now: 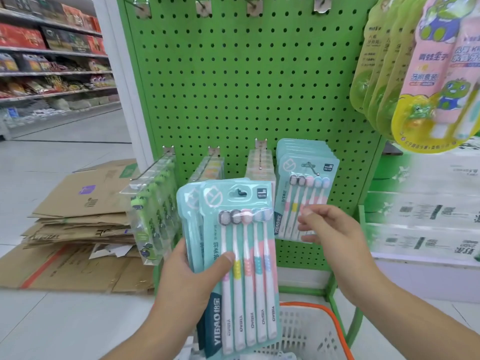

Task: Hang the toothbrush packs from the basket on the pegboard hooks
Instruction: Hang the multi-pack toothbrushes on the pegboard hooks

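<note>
I have several teal five-brush toothbrush packs [306, 188] hung at two o'clock. My left hand [187, 279] grips a stack [239, 255] still to hang; my right hand [330, 227], loosely curled, is empty.

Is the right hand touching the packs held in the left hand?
Apart. The head view shows a gap between the right hand and the held packs.

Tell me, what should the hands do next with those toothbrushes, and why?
Probably the right hand, open beside the hanging packs, should take the front pack from the stack that the left hand grips. Its hanging hole at the top is free, and the hook on the green pegboard already carries the same packs, so it seems to belong there.
</note>
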